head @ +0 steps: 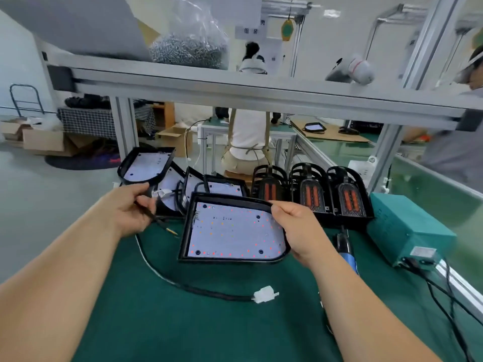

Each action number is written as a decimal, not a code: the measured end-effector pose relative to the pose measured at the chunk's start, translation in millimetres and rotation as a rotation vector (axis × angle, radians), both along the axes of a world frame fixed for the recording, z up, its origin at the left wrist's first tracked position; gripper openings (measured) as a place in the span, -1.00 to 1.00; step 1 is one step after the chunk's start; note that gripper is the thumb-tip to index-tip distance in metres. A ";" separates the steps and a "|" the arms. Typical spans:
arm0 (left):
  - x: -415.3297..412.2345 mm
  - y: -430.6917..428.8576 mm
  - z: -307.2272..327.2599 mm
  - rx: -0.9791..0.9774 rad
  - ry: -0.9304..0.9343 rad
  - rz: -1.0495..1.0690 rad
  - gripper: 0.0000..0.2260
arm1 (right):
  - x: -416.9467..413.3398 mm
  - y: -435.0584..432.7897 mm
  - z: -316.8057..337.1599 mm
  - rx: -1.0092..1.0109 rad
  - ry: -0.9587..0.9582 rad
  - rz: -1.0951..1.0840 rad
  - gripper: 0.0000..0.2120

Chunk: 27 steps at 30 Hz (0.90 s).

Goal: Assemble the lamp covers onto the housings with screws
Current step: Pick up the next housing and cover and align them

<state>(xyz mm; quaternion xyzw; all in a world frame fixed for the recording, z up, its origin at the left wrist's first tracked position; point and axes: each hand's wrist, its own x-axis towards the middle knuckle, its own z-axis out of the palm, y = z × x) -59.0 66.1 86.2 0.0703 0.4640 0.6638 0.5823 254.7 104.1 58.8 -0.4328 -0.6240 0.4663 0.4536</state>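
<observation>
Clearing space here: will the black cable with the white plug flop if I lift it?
Probably floppy: the black cable lies in a loose curve on the mat. Its white plug would likely dangle and swing.

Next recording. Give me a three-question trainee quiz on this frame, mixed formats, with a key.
1. True or false: the right hand grips the edge of the LED housing.
2. What does the left hand pinch? A) a black wire B) a loose screw C) a cover
3. How many stacks of black covers stand behind the housing?

Key: 1 true; 2 A; 3 three.
</observation>
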 end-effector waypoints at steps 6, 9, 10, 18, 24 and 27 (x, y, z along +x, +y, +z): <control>-13.2 -17.4 -18.5 -0.104 0.173 -0.069 -0.70 | 14.9 -44.7 -24.8 -0.014 -0.182 0.096 -0.59; -8.8 -23.8 -28.7 -0.021 0.295 -0.090 -0.72 | 12.4 -55.5 -31.8 0.006 -0.266 0.112 -0.63; -8.8 -28.2 -29.2 0.059 0.293 -0.107 -0.77 | 11.1 -58.3 -32.8 0.026 -0.292 0.116 -0.63; -14.7 -43.8 -29.4 0.178 0.155 0.007 -0.81 | 15.4 -67.7 -27.5 -0.010 -0.262 0.189 -0.68; -13.1 -45.9 -26.7 0.274 0.258 0.036 -0.73 | 15.4 -67.3 -36.6 -0.010 -0.337 0.166 -0.73; -11.0 -50.2 -43.0 0.299 0.163 0.108 -0.82 | 19.2 -69.0 -42.9 0.012 -0.422 0.099 -0.75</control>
